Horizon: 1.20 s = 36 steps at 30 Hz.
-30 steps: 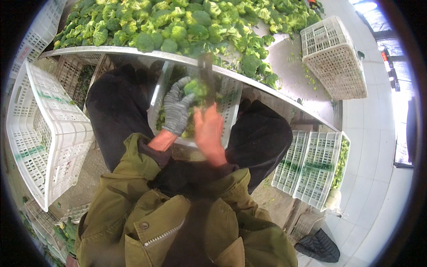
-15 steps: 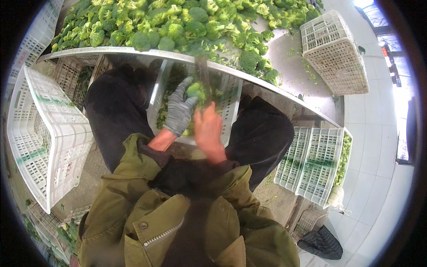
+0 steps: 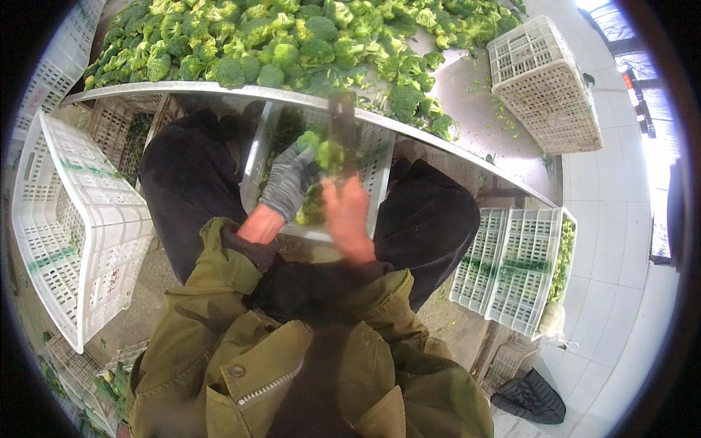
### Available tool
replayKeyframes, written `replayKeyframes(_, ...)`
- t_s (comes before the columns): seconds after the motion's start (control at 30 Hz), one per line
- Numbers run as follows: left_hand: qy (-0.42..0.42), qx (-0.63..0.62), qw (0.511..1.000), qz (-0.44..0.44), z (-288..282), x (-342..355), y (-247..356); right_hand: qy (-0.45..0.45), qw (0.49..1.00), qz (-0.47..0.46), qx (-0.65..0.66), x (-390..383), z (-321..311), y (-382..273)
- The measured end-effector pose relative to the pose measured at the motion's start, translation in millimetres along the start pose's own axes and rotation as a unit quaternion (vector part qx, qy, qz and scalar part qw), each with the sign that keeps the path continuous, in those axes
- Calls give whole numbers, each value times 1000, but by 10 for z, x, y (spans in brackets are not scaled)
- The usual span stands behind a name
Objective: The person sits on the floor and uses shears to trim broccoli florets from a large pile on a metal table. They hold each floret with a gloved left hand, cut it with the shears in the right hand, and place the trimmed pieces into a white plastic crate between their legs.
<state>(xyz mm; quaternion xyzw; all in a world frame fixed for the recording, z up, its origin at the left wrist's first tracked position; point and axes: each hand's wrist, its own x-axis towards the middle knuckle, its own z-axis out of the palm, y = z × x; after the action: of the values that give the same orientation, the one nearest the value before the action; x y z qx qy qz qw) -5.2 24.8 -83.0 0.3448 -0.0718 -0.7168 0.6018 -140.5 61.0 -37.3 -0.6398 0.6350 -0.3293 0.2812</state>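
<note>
In a grey glove, my left hand (image 3: pixel 290 179) is closed round a piece of broccoli (image 3: pixel 318 149) above a white plastic crate (image 3: pixel 252 157) between my knees. My bare right hand (image 3: pixel 346 212), smeared by motion, grips a broad-bladed knife (image 3: pixel 341 131). Its blade points away from me, just right of the broccoli, and is blurred; whether it touches the broccoli I cannot tell. Green broccoli pieces (image 3: pixel 310 208) lie in the crate below my hands.
A metal table (image 3: pixel 467 95) ahead bears a large heap of broccoli (image 3: pixel 241 44). An upturned crate (image 3: pixel 548 84) stands at its right end. More white crates stand at the left (image 3: pixel 87 226) and right (image 3: pixel 511 263). A dark cloth item (image 3: pixel 529 398) lies at the lower right.
The knife and my right hand have shifted slightly right. My left hand has tilted, with the broccoli still in it, and more of the broccoli shows.
</note>
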Motion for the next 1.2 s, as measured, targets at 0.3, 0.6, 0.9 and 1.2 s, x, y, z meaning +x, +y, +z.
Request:
replayKeyframes(0.3,105,82,991,-9,-83,126,-51,109,992,-49,32,609,-717,-96)
replayKeyframes(0.6,70,102,992,-7,-32,77,-87,166,960,-101,-202,1814,-1087,464)
replayKeyframes(0.9,23,66,997,-16,-63,114,-138,88,944,-35,-315,2050,-927,405)
replayKeyframes(1.2,-119,40,992,-20,109,19,5,138,977,-81,-138,1756,-1186,44)
